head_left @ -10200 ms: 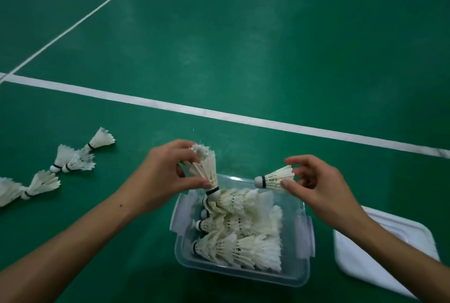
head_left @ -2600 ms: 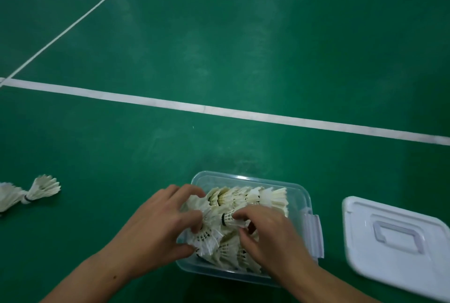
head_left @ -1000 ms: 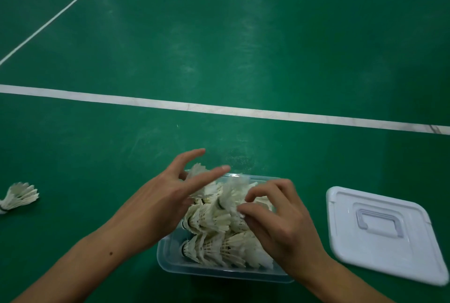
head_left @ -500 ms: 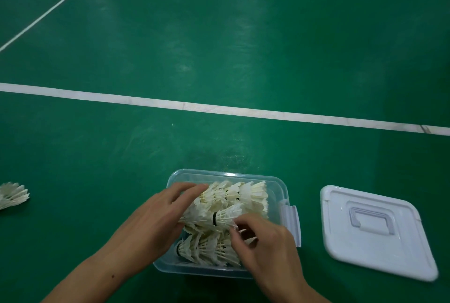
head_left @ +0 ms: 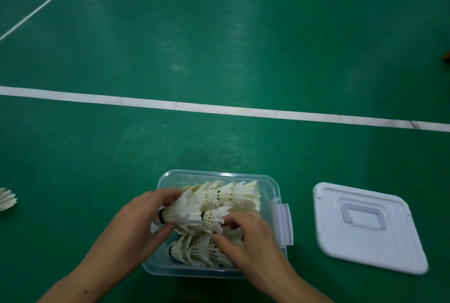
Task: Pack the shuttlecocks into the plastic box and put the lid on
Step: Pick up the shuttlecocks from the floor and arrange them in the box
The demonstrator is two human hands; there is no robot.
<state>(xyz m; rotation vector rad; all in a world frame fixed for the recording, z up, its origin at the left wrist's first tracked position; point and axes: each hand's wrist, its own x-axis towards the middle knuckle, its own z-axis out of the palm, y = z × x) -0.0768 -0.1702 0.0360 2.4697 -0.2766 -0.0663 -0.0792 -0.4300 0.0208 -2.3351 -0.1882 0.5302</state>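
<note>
Clear plastic box (head_left: 277, 195) sits bottom centre of frame on green court floor (head_left: 219, 34), nearly full of white shuttlecocks (head_left: 233, 195) lying in nested rows. Left hand (head_left: 136, 227) grasps a nested shuttlecock stack (head_left: 185, 212) at its cork end, thumb under, fingers curled over the top. Right hand (head_left: 253, 241) has fingers curled down onto the feather end of that stack and the row below; looks like a pinch on feathers, blurred, so exact contact unclear. White lid (head_left: 365, 227) lies flat at right of box, handle up, apart from it. One loose shuttlecock (head_left: 7, 199) at far left edge, well apart from box.

Step in hand, as I judge it: seating the top stack down into the box. To do it well: keep corks pointing the same way as the rows beneath, press on the cork end not the feathers, lower it level so nothing stands above the rim or the lid won't close. Side latch (head_left: 283, 222) should stay swung out. Loose one at left is not yet packed; lid goes on after that.
</note>
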